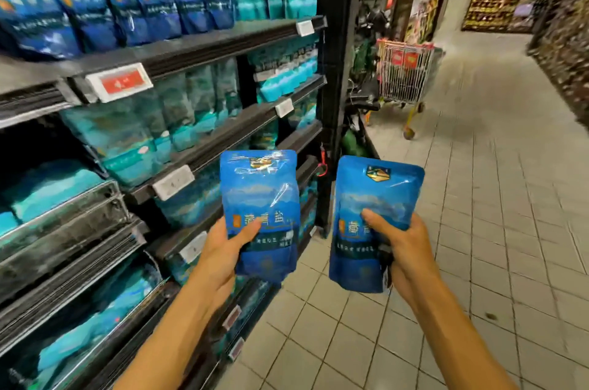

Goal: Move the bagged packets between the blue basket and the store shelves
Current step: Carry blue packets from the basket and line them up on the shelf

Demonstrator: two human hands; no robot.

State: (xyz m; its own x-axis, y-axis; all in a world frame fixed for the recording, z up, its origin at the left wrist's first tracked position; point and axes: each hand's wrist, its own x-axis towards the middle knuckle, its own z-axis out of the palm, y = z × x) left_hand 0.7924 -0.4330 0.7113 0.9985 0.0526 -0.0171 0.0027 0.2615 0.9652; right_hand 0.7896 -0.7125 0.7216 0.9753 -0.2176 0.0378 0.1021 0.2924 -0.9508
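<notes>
Facing stocked shelves (197,48) at frame left, two blue packets are pinched upright, one per hand, left (223,249) and right (404,249); neither is shelved yet, no basket visible.

Two hands, left hand (223,249) and right hand (404,249), hold two blue packets: left packet (259,198), right packet (373,198). One shopping trolley (406,74) stands down the aisle.

Left hand (223,249) and right hand (404,249) each grip 1 upright blue packet (261,198), beside stocked store shelves (197,48).
</notes>
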